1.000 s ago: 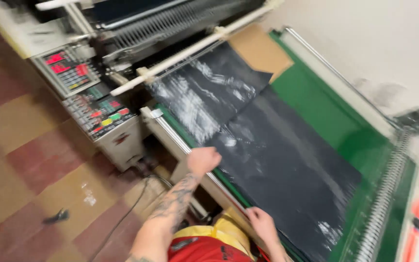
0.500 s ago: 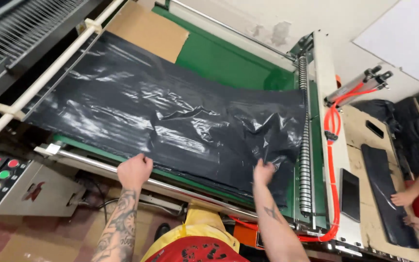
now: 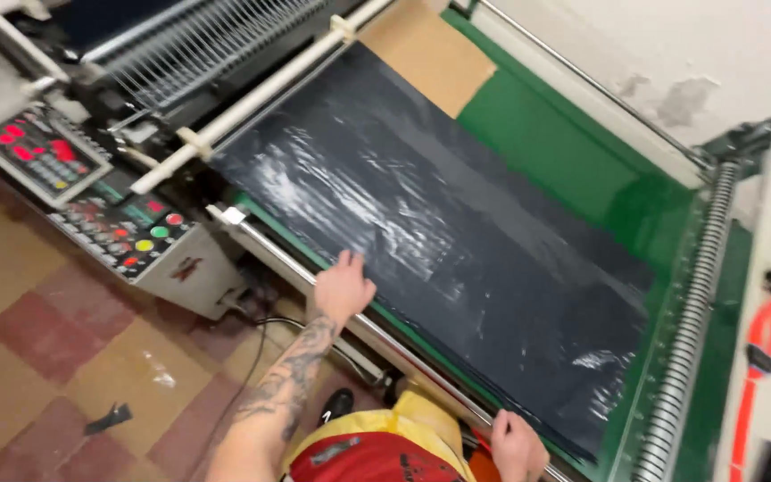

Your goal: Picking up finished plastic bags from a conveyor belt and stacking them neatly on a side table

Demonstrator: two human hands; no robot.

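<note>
A green machine bed [image 3: 573,152] fills most of the view, running from ten o'clock to five o'clock. Across it lies a large black plastic sheet [image 3: 457,241], spread flat and glossy, reaching from the white roller bar [image 3: 261,94] at eleven o'clock down to the near edge at five o'clock. A brown cardboard panel [image 3: 426,54] shows at twelve o'clock, just beyond the sheet's far corner. A ribbed metal roller [image 3: 693,312] stands along the bed's three o'clock side, with an orange hose [image 3: 765,348] beside it. At nine o'clock sit two control panels [image 3: 91,192] with coloured buttons, over a tiled floor [image 3: 37,357].

The person's left hand [image 3: 343,287], tattooed forearm behind it, rests at the centre with fingers spread open and flat on the sheet's near edge, by the silver rail [image 3: 296,268]. The right hand [image 3: 515,446], at six o'clock, lies on the sheet's near corner; whether its fingers pinch the plastic cannot be told.
</note>
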